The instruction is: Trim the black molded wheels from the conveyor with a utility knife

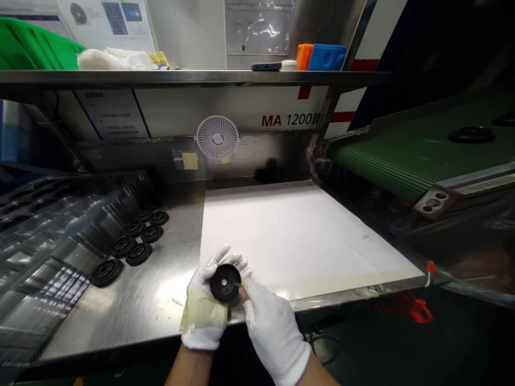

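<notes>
A black round grooved wheel with a pale centre hole rests in my left hand. That hand wears a white glove with yellowish tape round the palm, and its fingers curl about the wheel's rim. My right hand, also white-gloved, is closed at the wheel's right edge, with one bare fingertip showing. Something thin and small seems to stick out from its fingers onto the wheel, too small to name. Both hands are over the front edge of the steel table.
Several black wheels lie at left beside stacked clear plastic trays. A white sheet covers the table's right part. A fan stands at the back under a shelf. A green conveyor carries black parts at right.
</notes>
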The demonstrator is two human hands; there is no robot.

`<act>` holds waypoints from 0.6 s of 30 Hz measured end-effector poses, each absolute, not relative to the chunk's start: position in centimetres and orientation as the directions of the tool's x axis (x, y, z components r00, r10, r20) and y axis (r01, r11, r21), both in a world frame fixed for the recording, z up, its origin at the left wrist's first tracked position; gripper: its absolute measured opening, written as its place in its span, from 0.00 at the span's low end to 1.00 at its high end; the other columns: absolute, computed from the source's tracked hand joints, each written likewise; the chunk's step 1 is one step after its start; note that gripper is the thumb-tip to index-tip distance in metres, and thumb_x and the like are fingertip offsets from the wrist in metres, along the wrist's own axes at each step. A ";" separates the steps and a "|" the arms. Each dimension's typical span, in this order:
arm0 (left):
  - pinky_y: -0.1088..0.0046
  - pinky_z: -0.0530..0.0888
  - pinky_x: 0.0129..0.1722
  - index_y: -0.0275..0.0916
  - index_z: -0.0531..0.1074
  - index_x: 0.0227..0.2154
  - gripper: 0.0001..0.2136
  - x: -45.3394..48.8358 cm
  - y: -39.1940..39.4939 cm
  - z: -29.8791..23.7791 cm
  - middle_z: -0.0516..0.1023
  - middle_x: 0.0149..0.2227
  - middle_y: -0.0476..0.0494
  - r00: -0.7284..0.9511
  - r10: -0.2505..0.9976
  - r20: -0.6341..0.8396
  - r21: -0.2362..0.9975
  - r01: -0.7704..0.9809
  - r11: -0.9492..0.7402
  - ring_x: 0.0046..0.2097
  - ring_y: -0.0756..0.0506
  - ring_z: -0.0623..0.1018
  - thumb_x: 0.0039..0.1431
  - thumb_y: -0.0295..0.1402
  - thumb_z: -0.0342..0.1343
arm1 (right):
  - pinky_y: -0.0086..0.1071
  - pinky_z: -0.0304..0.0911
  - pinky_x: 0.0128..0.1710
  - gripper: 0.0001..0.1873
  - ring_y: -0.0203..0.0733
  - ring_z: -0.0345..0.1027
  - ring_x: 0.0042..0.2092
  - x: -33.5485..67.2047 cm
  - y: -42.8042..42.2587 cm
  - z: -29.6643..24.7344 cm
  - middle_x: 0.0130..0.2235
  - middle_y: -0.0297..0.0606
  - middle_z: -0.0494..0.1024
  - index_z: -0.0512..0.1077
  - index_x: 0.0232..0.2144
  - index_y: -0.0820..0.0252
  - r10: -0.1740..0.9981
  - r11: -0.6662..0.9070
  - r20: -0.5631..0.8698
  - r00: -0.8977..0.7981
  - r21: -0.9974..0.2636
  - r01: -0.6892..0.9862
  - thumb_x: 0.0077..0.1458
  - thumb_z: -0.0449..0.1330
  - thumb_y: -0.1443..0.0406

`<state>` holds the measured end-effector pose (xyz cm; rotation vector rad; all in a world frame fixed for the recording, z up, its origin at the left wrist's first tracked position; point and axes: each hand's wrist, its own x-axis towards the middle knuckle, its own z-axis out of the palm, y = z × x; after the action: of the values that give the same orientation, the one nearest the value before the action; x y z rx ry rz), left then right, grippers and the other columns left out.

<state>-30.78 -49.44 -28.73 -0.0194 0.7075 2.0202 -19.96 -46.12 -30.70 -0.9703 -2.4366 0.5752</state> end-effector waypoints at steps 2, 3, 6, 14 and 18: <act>0.62 0.74 0.35 0.33 0.71 0.41 0.14 -30.7 -49.4 -28.8 0.73 0.30 0.41 -0.545 0.784 -0.296 0.453 -0.803 -0.387 0.34 0.44 0.74 0.49 0.27 0.51 | 0.31 0.48 0.27 0.10 0.40 0.68 0.29 -19.7 -45.8 -30.7 0.29 0.33 0.74 0.67 0.34 0.55 0.728 0.656 0.246 -0.640 -0.520 0.548 0.59 0.45 0.66; 0.65 0.74 0.35 0.34 0.72 0.39 0.12 -30.6 -49.2 -28.9 0.72 0.27 0.44 -0.576 0.764 -0.290 0.453 -0.786 -0.421 0.32 0.46 0.74 0.50 0.27 0.52 | 0.31 0.48 0.27 0.10 0.40 0.67 0.28 -19.7 -45.8 -30.7 0.28 0.33 0.74 0.67 0.33 0.55 0.733 0.654 0.237 -0.638 -0.505 0.563 0.59 0.45 0.66; 0.71 0.73 0.36 0.35 0.72 0.35 0.07 -30.3 -48.5 -29.1 0.69 0.26 0.49 -0.657 0.710 -0.253 0.473 -0.724 -0.501 0.30 0.51 0.71 0.51 0.28 0.55 | 0.32 0.46 0.25 0.10 0.40 0.65 0.26 -19.9 -46.5 -30.9 0.25 0.33 0.72 0.66 0.30 0.55 0.729 0.661 0.227 -0.645 -0.475 0.581 0.58 0.45 0.66; 0.58 0.71 0.44 0.36 0.68 0.46 0.17 -30.6 -49.4 -28.7 0.73 0.40 0.38 -0.634 0.732 -0.249 0.473 -0.739 -0.479 0.44 0.40 0.73 0.52 0.28 0.51 | 0.32 0.44 0.24 0.12 0.39 0.65 0.25 -20.3 -47.0 -30.7 0.24 0.32 0.72 0.65 0.27 0.54 0.703 0.693 0.265 -0.659 -0.462 0.553 0.59 0.45 0.65; 0.60 0.73 0.39 0.35 0.69 0.46 0.17 -30.5 -49.8 -28.6 0.73 0.32 0.41 -0.538 0.793 -0.287 0.411 -0.817 -0.405 0.36 0.43 0.74 0.51 0.27 0.51 | 0.32 0.46 0.25 0.11 0.40 0.66 0.26 -19.7 -46.2 -30.5 0.26 0.33 0.72 0.66 0.31 0.55 0.714 0.682 0.276 -0.643 -0.483 0.550 0.59 0.45 0.66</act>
<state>-30.55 -49.84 -28.62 -0.0569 0.6302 2.0442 -19.71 -46.16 -30.54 -0.9800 -2.4463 0.4975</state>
